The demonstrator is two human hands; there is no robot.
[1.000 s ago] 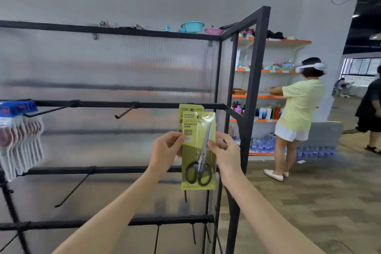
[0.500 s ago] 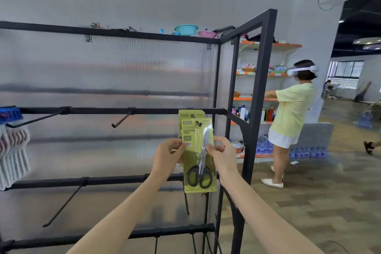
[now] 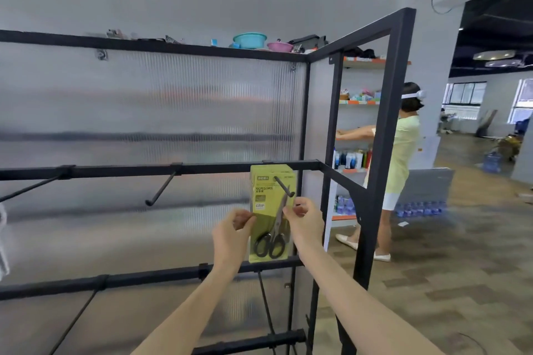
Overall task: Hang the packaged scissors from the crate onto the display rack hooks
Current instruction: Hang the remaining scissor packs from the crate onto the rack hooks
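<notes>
Both hands pinch scissors pack on hook.

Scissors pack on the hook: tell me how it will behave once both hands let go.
The scissors pack looks like a flat card with a clear blister, so probably fairly stiff, not floppy. With the hook through its top hole, it will likely hang and swing a little. The left hand and right hand pinch only its edges, suggesting it is light.
</notes>
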